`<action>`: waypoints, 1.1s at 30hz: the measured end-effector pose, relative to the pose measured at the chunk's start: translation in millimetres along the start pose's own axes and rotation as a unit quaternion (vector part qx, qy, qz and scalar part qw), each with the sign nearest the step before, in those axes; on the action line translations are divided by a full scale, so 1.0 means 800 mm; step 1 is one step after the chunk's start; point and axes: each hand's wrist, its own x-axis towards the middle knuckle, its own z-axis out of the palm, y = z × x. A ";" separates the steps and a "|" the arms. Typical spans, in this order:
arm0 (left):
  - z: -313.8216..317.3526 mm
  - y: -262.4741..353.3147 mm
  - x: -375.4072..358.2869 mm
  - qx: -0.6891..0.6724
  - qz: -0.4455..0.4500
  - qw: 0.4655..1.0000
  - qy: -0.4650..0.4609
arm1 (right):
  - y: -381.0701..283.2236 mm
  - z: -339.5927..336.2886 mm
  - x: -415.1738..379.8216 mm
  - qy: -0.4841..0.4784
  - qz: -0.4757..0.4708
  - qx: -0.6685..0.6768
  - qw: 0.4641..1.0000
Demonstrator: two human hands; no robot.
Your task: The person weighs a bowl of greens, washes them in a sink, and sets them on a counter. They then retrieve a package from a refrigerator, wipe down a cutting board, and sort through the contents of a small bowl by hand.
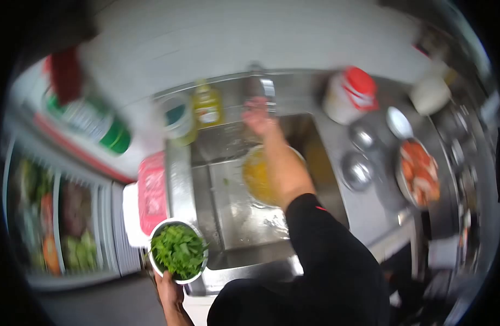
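My left hand (170, 292) is closed on the edge of a white bowl (205, 257) full of green leaves (179, 250), beside the sink's near left corner. My right arm stretches across the steel sink (233, 239). At the back, my right hand (258, 117) is up against the metal faucet (267, 89); its fingers are smeared by motion, so their grip cannot be made out. Under my forearm, a round container with yellow contents (256, 175) sits in the sink, partly hidden by the arm. Water glistens on the sink floor.
Behind the sink stand a yellow bottle (208, 106) and a whitish tub (178, 119). To the right are a red-lidded container (350, 95), metal bowls (358, 170) and a bowl of orange-pink pieces (419, 174). A pink tray (152, 193) and a produce fridge (60, 217) lie left.
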 end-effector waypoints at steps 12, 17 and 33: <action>0.036 0.113 0.057 0.151 -0.139 0.938 -0.280 | 0.103 0.210 -0.469 0.228 0.193 -0.853 0.428; 0.096 0.203 0.013 0.213 -0.157 0.861 -0.434 | 0.167 0.352 -0.623 0.310 -0.165 -0.855 0.382; -0.006 0.166 -0.381 0.409 -0.243 0.570 -0.670 | 0.692 0.535 -1.276 0.893 -0.019 -0.350 0.281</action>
